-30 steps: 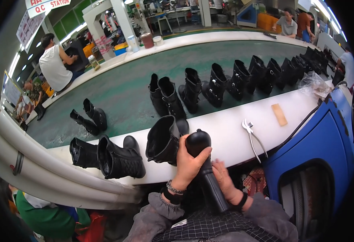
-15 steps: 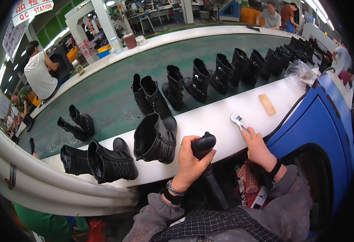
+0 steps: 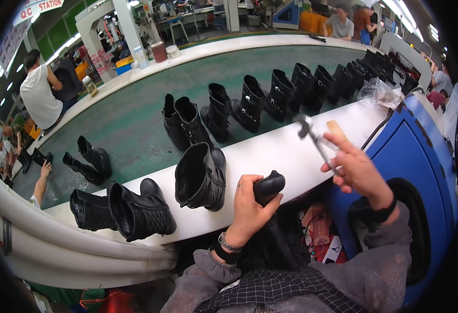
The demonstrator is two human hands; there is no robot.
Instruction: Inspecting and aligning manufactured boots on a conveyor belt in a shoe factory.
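Observation:
My left hand [image 3: 247, 209] is wrapped round a black boot [image 3: 270, 186], its rounded toe pointing up at the front edge of the white ledge. A dark tubular shape extends below it; whether that is the boot's own shaft I cannot tell. Out to the right, my right hand [image 3: 358, 168] grips metal pliers [image 3: 320, 148] by the handles, with the head raised above the ledge, blurred by motion. A large black boot [image 3: 200, 177] stands on the ledge left of my left hand, with a quilted black pair [image 3: 143, 209] farther left.
Black buckled boots [image 3: 248, 104] line the green conveyor belt [image 3: 135, 125]. On the white ledge [image 3: 255, 156] lie a tan block [image 3: 337, 130] and clear plastic [image 3: 379, 94]. A blue machine [image 3: 395, 146] borders the right. At far left another person's hand [image 3: 45, 169] touches a boot.
My right hand has lifted the pliers off the ledge and swung them up and right. My left hand keeps its hold on the boot. A co-worker's hand has come in at far left.

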